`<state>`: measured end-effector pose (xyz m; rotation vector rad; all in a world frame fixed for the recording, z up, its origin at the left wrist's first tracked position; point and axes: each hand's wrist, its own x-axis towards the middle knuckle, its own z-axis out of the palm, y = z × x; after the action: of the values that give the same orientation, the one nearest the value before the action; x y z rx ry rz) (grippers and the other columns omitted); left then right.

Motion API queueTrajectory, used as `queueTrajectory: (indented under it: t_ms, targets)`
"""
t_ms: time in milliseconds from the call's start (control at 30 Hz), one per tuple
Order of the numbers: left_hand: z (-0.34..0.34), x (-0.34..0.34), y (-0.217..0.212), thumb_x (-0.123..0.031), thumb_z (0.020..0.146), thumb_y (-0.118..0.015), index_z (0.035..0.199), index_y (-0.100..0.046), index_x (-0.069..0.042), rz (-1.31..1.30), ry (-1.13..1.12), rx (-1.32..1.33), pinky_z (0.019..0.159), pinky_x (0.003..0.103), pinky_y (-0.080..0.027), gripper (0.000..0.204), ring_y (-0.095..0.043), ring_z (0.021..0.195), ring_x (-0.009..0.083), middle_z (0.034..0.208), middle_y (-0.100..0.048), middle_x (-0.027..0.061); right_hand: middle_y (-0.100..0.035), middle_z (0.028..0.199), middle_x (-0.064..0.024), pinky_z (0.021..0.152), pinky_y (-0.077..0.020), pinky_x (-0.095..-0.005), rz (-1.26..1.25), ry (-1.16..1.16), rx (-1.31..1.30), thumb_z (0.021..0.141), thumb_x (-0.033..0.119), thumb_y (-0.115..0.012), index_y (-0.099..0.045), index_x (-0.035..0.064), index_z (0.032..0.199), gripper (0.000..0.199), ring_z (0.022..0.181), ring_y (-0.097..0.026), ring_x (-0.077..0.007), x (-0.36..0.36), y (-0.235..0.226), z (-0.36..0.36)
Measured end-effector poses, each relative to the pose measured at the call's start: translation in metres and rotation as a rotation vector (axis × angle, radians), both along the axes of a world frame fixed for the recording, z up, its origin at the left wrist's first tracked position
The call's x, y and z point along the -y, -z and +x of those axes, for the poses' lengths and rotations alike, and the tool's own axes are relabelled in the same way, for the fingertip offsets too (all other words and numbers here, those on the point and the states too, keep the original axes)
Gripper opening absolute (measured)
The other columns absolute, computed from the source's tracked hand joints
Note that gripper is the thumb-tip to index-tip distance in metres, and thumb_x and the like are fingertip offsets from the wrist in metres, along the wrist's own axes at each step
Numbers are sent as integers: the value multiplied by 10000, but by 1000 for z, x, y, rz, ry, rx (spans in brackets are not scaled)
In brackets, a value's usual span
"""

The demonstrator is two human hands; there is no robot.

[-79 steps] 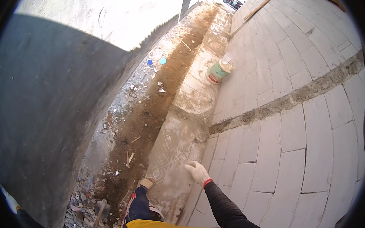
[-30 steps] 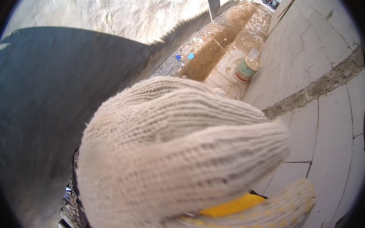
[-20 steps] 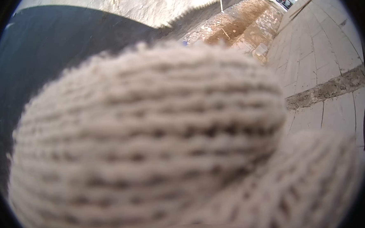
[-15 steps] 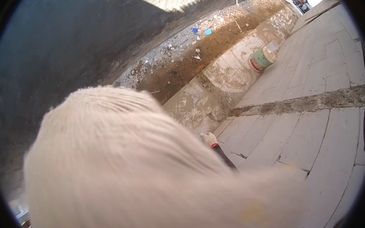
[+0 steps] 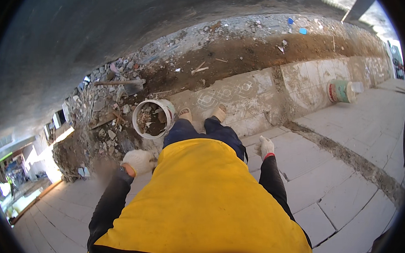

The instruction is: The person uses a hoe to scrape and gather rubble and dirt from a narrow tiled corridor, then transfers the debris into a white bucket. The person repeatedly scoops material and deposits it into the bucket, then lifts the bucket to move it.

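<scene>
My left hand (image 5: 139, 161), in a pale knitted glove with an orange cuff, is low beside my left hip, nearest the white bucket (image 5: 168, 109); its fingers cannot be made out. My right hand (image 5: 266, 147), in a similar glove with a red cuff, hangs by my right thigh. Its fingers look loosely bent and apart, and I see nothing in them. The bucket stands by my left foot, holding broken rubble. Beyond it a shovel (image 5: 132, 86) lies on the debris, its wooden handle pointing left.
Rubble (image 5: 108, 142) covers the ground at left, beside a brown dirt strip (image 5: 243, 53). A paved ledge (image 5: 264, 91) runs ahead of my sandalled feet. A green and white bucket (image 5: 339, 91) stands right. Large pale slabs (image 5: 314, 178) have an open joint; a dark wall (image 5: 79, 33) rises beyond.
My left hand, which filled much of the view close to the camera, has dropped to my left side. The view has swung left and down, bringing the rubble bucket, shovel and my feet into sight.
</scene>
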<state>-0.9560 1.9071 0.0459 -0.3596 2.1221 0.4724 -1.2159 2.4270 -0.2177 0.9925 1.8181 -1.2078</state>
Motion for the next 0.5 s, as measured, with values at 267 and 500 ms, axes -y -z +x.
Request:
queueTrajectory:
  t_ms: [267, 500]
  targets:
    - [192, -24, -19, -397, 891, -740, 992, -820, -96, 486, -224, -277, 795, 553, -592, 328, -761, 904, 434, 963, -796, 190, -695, 952, -113, 588, -642, -440, -22, -287, -137, 1049, 375, -699, -623, 81, 1396, 460, 690, -705, -247, 77, 18, -34]
    - [240, -29, 68, -384, 890, -744, 981, -821, -91, 543, -298, -693, 785, 551, -593, 317, -759, 891, 439, 941, -793, 194, -688, 950, -49, 525, -517, -325, -42, -563, -318, 1042, 372, -708, -724, 126, 1373, 413, 638, -646, -174, 192, -6, -4]
